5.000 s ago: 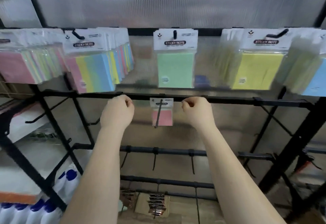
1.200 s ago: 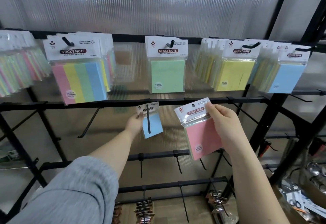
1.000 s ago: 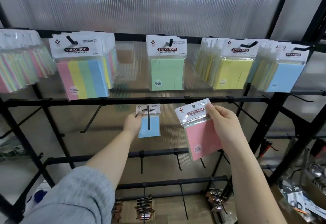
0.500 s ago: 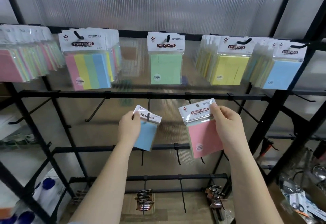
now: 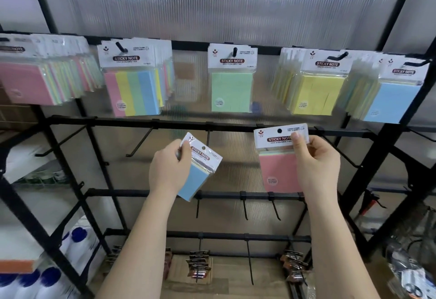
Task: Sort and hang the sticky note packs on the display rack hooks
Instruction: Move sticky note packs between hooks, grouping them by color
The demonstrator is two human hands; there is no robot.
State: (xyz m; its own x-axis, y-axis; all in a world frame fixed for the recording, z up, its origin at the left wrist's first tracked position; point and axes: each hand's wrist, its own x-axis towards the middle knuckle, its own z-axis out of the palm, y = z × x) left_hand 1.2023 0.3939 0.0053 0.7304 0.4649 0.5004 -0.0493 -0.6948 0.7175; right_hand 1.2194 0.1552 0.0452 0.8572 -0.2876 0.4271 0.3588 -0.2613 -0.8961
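My left hand [image 5: 168,169] grips a blue sticky note pack [image 5: 197,176] by its white header card; the pack is tilted and off any hook. My right hand [image 5: 316,166] pinches the header of a pink sticky note pack [image 5: 276,171], held upright just below the second rail [image 5: 118,122]. On the top rail hang a striped multicolour pack [image 5: 133,93], a green pack [image 5: 231,91], yellow packs [image 5: 318,93], blue packs [image 5: 391,100] and a pink-fronted bunch [image 5: 21,84] at far left. Bare hooks [image 5: 139,143] stick out from the second rail.
The black metal rack stands against a ribbed translucent panel. Lower rails [image 5: 236,196] carry short bare hooks. Small brown carded items [image 5: 198,263] hang at the bottom. White bottles with blue caps [image 5: 47,277] stand at lower left, and a box of packaged goods [image 5: 410,280] at lower right.
My left hand has taken the blue pack off its second-rail hook and drawn it down towards me, tilted. The right hand has turned the pink pack more upright and raised it slightly.
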